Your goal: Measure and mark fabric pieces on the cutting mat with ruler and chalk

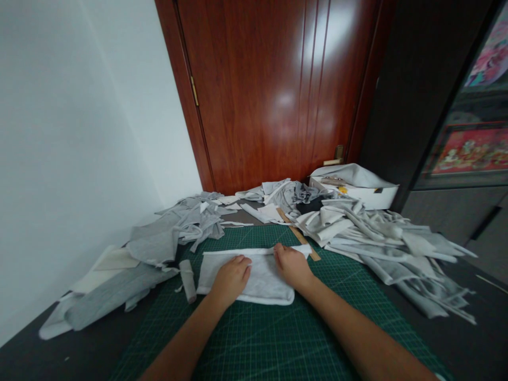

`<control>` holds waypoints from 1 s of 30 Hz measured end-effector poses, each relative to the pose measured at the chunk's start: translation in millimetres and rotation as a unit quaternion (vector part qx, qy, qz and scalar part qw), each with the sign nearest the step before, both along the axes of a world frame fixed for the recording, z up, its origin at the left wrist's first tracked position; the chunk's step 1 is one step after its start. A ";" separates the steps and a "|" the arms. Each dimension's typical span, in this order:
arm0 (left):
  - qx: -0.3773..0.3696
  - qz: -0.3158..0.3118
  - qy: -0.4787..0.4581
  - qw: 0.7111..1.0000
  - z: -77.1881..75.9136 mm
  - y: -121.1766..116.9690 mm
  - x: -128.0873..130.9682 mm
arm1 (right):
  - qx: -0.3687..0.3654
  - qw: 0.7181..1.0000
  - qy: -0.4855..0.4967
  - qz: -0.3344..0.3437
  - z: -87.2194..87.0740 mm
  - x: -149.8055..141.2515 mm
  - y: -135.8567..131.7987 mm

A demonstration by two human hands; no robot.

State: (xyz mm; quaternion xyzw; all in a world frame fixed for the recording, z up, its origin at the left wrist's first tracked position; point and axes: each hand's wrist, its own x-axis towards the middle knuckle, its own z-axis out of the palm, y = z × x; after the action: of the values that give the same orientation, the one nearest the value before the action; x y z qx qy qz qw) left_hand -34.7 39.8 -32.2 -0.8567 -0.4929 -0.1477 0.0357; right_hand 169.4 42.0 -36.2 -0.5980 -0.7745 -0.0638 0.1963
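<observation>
A light grey piece of fabric [262,288] lies flat on a green cutting mat [262,344], its far edge folded or rolled into a narrow white strip. My left hand [233,276] rests on the left half of the fabric, fingers laid out over it and pointing right. At the far edge, right of the middle, my right hand [291,264] is closed with its fingertips pinching the folded strip. Beyond my right hand, a wooden ruler [296,231] runs at a slant, partly covered by the strip's right end. A small grey roll [187,280] lies left of the fabric.
Heaps of grey fabric pieces stand on the left [154,243] and right [357,233] of the mat. More scraps [278,193] lie at the back, before a brown wooden door [262,95]. A white box [381,197] with cloth over it stands at the back right.
</observation>
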 end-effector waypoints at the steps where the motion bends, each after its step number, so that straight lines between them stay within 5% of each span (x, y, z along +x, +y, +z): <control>1: -0.007 0.022 0.021 1.000 2.8 -0.5 -1.5 | 0.003 1.000 0.027 -0.007 1.7 4.2 0.9; 7: -0.036 0.088 0.071 0.993 12.1 -2.9 -5.1 | 0.056 0.988 0.094 -0.112 4.8 57.5 14.9; 13: -0.015 -0.087 -0.024 0.996 -3.5 -6.8 8.7 | -0.038 0.974 0.023 -0.222 -1.6 102.7 17.6; 16: -0.031 -0.124 -0.035 0.991 -12.6 -9.0 13.9 | -0.050 0.970 0.003 -0.238 -4.7 105.4 17.6; 23: -0.075 -0.038 0.027 0.996 -12.6 -11.0 15.0 | 0.030 0.982 -0.013 -0.188 -5.7 99.1 18.9; 27: -0.076 -0.032 0.042 0.996 -13.0 -10.7 15.4 | 0.112 0.986 0.038 -0.119 -2.8 86.2 18.3; 30: -0.075 -0.034 0.047 0.995 -14.1 -10.3 15.5 | 0.099 0.988 0.084 -0.089 -8.3 78.6 20.3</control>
State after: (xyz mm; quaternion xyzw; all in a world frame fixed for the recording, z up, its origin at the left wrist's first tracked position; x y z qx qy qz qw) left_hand -19.1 29.4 -46.3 -0.8792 -0.4709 -0.0711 -0.0109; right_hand 248.0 62.3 -44.5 -0.6456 -0.6889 -0.1069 0.3118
